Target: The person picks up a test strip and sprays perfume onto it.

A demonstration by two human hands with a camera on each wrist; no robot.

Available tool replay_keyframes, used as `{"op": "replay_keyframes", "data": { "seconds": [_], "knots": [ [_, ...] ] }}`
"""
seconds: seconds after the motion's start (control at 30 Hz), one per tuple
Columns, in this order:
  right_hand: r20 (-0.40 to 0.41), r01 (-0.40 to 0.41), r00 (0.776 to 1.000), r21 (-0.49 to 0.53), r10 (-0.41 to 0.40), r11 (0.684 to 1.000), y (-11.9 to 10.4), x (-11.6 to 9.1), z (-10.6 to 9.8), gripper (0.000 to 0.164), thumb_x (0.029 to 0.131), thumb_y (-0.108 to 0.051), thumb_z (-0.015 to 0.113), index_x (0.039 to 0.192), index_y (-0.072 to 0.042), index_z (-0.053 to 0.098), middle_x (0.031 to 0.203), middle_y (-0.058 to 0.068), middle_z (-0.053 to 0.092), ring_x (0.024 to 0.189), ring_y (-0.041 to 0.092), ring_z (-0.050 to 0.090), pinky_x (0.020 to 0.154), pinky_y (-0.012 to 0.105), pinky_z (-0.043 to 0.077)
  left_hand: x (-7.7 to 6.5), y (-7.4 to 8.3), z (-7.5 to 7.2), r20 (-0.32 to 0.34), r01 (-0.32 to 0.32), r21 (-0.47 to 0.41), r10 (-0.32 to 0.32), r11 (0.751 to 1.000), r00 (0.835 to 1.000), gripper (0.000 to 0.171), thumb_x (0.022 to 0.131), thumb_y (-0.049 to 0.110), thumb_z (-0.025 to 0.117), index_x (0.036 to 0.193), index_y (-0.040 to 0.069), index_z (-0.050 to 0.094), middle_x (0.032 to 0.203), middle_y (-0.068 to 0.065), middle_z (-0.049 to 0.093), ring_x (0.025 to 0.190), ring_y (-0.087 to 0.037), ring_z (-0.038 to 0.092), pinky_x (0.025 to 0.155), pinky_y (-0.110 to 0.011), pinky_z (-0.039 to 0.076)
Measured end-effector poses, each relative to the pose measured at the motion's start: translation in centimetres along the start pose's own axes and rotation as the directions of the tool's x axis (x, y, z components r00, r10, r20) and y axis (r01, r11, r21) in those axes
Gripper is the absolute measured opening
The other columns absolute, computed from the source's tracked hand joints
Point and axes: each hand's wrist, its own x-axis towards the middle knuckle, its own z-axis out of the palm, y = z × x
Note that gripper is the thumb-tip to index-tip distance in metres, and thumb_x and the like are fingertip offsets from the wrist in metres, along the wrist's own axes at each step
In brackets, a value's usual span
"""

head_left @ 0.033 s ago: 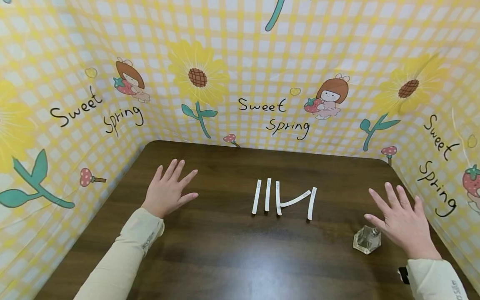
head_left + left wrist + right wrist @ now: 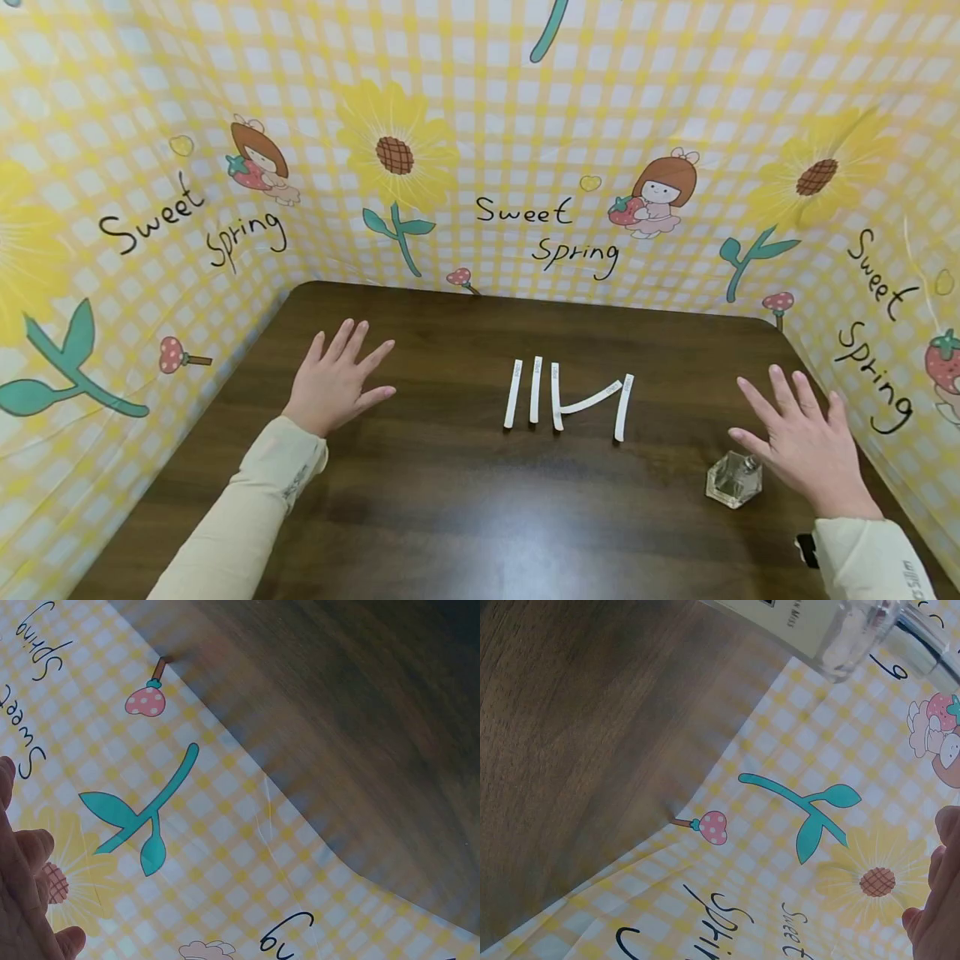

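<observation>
My left hand [image 2: 330, 385] is spread flat over the left side of the dark wooden table [image 2: 420, 517], holding nothing. On the right, my right hand [image 2: 813, 454] has its fingers spread too, and it is empty. Just left of its thumb stands a clear glass perfume bottle [image 2: 733, 482], apart from the fingers. In the right wrist view the bottle [image 2: 810, 634] shows a pale label and a clear cap over a silver neck. Several white paper test strips [image 2: 536, 392] lie in the table's middle; one slants between two upright-lying ones. The wrist views catch only parts of the fingers.
A yellow checked cloth [image 2: 510, 125] with sunflowers and cartoon figures rises behind the table and along both sides. The table's back edge [image 2: 540, 300] meets this cloth. Light reflects off the table's front middle.
</observation>
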Motion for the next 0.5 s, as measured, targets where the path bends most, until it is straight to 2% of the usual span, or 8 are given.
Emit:
{"op": "replay_keyframes", "data": {
  "seconds": [0.23, 0.37, 0.5],
  "knots": [
    [0.014, -0.007, 1.000, 0.018, 0.006, 1.000, -0.04, -0.12, 0.35, 0.073, 0.096, -0.056, 0.043, 0.154, -0.032, 0.007, 0.154, 0.026, 0.017, 0.142, 0.044, 0.008, 0.104, 0.071, 0.008, -0.13, -0.26, 0.35, 0.028, 0.010, -0.009, -0.010, 1.000, 1.000, 0.073, 0.091, 0.065, 0.042, 0.147, 0.020, 0.039, 0.151, -0.023, 0.028, 0.142, -0.037, 0.019, 0.110, -0.061, 0.019],
    [0.012, -0.004, 1.000, 0.020, 0.004, 1.000, 0.22, -0.02, 0.30, 0.072, 0.097, -0.054, 0.043, 0.155, -0.030, 0.007, 0.153, 0.027, 0.017, 0.142, 0.044, 0.007, 0.103, 0.072, 0.009, 0.20, -0.20, 0.32, 0.036, 0.007, -0.013, -0.007, 1.000, 0.999, 0.073, 0.091, 0.066, 0.039, 0.148, 0.020, 0.038, 0.151, -0.023, 0.028, 0.142, -0.038, 0.018, 0.110, -0.061, 0.018],
    [0.039, -0.018, 0.999, 0.057, 0.016, 0.998, 0.59, -0.09, 0.01, 0.071, 0.098, -0.050, 0.043, 0.155, -0.029, 0.005, 0.152, 0.029, 0.018, 0.141, 0.045, 0.007, 0.101, 0.072, 0.010, 0.79, 0.21, 0.26, 0.044, 0.005, -0.013, -0.004, 1.000, 0.999, 0.072, 0.092, 0.063, 0.043, 0.148, 0.019, 0.037, 0.150, -0.024, 0.029, 0.142, -0.038, 0.019, 0.110, -0.061, 0.019]
  ]
}}
